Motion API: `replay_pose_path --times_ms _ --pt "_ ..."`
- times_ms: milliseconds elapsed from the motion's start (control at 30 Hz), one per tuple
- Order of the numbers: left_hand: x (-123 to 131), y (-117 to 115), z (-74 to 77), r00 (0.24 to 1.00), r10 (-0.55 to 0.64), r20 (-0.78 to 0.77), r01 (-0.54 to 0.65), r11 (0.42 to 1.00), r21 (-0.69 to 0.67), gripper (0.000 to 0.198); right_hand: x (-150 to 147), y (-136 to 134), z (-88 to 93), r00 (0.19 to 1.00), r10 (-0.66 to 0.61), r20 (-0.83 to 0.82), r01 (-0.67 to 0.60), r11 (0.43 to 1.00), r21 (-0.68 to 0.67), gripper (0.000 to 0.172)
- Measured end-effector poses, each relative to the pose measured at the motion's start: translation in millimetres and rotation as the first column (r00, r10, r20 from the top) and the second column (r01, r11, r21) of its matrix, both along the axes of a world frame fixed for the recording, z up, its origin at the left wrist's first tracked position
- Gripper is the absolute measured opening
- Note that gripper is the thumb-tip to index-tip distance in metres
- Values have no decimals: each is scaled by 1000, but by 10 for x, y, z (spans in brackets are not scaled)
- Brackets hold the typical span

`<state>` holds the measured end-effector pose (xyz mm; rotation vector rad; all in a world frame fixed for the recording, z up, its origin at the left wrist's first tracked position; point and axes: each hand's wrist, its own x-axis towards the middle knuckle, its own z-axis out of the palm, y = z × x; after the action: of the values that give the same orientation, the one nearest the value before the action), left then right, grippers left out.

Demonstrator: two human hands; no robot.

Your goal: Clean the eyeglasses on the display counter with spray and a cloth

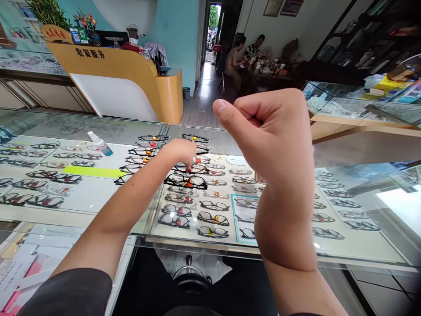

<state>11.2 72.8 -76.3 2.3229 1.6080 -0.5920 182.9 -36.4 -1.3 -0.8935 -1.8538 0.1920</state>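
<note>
My left hand (pixel 180 151) reaches over the glass counter, wrist bent and fingers pointing down. Its fingertips are closed at a pair of black-framed eyeglasses (pixel 199 170) in the middle column; the back of the hand partly hides them. Just nearer to me lies another black pair of eyeglasses (pixel 186 180) with an orange tag. My right hand (pixel 271 127) is raised in front of me above the counter, curled into a fist with the thumb along the side. Nothing shows in it.
Rows of eyeglasses cover the glass display counter (pixel 230 251). A white spray bottle (pixel 101 144) lies at the left near a yellow-green strip (pixel 92 171). Beyond are a yellow service desk (pixel 169 94) and two people seated at a cluttered table. A stool (pixel 191 277) stands below the counter.
</note>
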Motion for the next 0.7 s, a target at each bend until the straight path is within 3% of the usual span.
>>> replay_pose_path --times_ms 300,433,600,700 --pt "9 20 -24 1000 5 -6 -5 1000 6 33 5 -14 3 1000 -1 11 1 1000 -12 71" --pt "-51 69 -52 1000 -27 2 27 1000 2 27 -1 -35 18 1000 -3 -5 3 1000 -25 71" --pt "-90 131 -137 993 23 118 -45 981 188 32 -15 -54 40 997 42 -59 -45 998 -49 72" --pt "-64 164 -211 989 28 148 -62 972 228 35 -21 -75 51 990 106 -88 -111 993 -51 74"
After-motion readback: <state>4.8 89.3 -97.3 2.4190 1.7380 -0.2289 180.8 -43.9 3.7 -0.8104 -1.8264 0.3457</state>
